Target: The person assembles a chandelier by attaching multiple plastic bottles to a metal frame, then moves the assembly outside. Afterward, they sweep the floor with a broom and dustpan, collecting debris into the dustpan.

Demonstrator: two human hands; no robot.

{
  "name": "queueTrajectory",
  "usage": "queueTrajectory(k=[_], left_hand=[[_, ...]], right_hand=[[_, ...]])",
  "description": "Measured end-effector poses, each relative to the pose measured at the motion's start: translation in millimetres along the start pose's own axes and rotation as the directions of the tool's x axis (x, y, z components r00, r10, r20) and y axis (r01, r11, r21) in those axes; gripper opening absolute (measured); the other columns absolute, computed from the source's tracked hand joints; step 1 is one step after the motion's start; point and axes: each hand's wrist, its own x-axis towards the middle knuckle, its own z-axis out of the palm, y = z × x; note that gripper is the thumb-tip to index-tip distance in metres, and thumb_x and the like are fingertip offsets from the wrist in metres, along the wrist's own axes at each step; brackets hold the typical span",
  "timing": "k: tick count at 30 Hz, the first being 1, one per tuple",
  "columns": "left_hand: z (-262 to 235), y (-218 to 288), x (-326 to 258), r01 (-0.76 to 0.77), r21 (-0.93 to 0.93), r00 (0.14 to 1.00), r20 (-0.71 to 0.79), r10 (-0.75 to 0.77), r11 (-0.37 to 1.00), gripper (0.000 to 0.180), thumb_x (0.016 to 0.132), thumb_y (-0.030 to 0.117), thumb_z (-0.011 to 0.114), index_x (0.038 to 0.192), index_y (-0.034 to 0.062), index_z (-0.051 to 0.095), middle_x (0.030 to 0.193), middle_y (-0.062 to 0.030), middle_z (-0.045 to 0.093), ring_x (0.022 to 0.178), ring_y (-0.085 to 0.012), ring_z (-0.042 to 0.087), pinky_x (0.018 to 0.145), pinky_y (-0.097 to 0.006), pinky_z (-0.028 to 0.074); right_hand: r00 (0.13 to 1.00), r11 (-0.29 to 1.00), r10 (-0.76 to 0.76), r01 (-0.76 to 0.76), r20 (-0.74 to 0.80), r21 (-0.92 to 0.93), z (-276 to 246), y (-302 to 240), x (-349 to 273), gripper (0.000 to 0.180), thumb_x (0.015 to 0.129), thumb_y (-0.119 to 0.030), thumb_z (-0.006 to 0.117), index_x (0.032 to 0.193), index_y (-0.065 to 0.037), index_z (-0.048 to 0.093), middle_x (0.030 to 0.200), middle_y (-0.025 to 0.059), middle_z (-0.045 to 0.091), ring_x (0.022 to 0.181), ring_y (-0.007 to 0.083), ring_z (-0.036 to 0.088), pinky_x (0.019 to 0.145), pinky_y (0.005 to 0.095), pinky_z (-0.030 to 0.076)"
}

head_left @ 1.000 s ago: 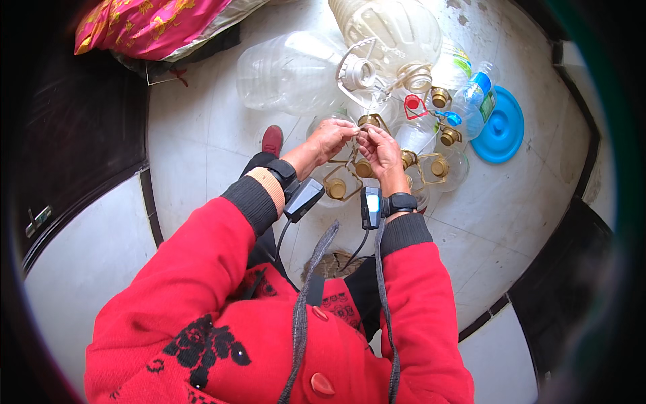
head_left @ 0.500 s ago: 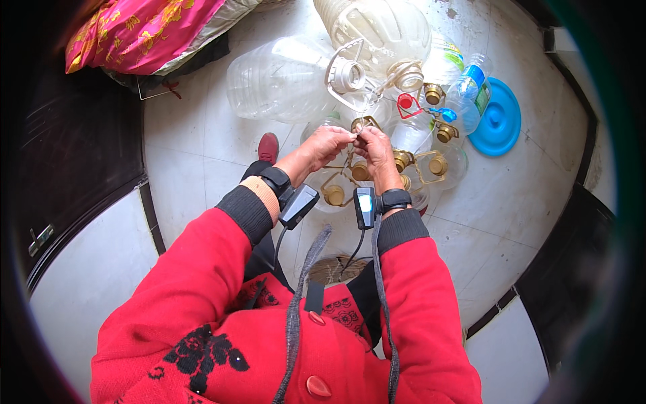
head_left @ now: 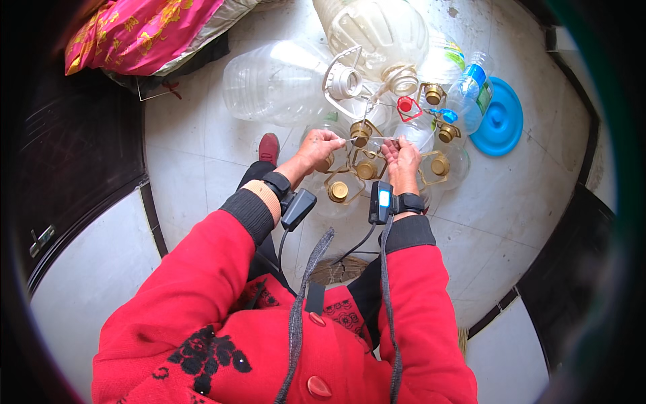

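At upper centre, the left hand (head_left: 319,147) and right hand (head_left: 402,160) pinch a string (head_left: 374,139) stretched between them above gathered bottles (head_left: 274,82); no finished knot shows, and whether it threads the handles (head_left: 342,57) I cannot tell.

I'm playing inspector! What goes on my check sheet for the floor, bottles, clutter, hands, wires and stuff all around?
Surface: pale tiled floor, some dark marks near the top.
Job's things: thin strand stretched between the hands; gold-capped bottles grouped underneath, large clear bottles beyond.
Clutter: blue round lid, right of the bottles.
Hands: left hand and right hand each pinch the strand.
Cables: black cable at each wrist device; far ends unclear.
Surroundings: pink patterned cloth upper left, dark panel below it.
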Motion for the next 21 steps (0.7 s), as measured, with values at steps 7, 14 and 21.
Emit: queueTrajectory(k=[7, 14, 21], left_hand=[[-18, 0, 5, 0.011, 0.024, 0.998, -0.064, -0.009, 1.000, 0.016, 0.075, 0.019, 0.060, 0.072, 0.0043, 0.060, 0.066, 0.0024, 0.055, 0.061, -0.0049, 0.045, 0.058, -0.020, 0.036], [-31, 36, 2, -0.075, 0.031, 0.996, -0.037, 0.076, 0.997, 0.017, 0.078, 0.022, 0.058, 0.078, 0.0053, 0.061, 0.070, 0.0035, 0.055, 0.067, -0.0042, 0.045, 0.063, -0.020, 0.036], [1, 80, 6, -0.414, -0.020, 0.908, 0.064, 0.414, 0.910, 0.020, 0.074, 0.018, 0.062, 0.079, -0.0008, 0.061, 0.088, -0.0040, 0.058, 0.083, -0.0104, 0.051, 0.074, -0.024, 0.041]], right_hand=[[0.973, 0.978, -0.208, 0.207, 0.100, 0.016, 10, -71, 22, 0.013, 0.081, -0.014, 0.051, 0.076, -0.004, 0.046, 0.068, 0.0097, 0.056, 0.063, 0.0220, 0.060, 0.055, 0.0324, 0.051], [0.921, 0.961, -0.278, 0.264, 0.274, 0.088, 14, -101, -6, 0.010, 0.082, -0.014, 0.050, 0.079, -0.004, 0.048, 0.074, 0.0103, 0.059, 0.063, 0.0194, 0.060, 0.053, 0.0293, 0.051], [0.728, 0.855, -0.259, 0.479, 0.635, -0.201, 54, -105, -63, 0.013, 0.082, -0.016, 0.051, 0.079, -0.003, 0.053, 0.077, 0.0101, 0.061, 0.067, 0.0162, 0.061, 0.054, 0.0221, 0.048]])
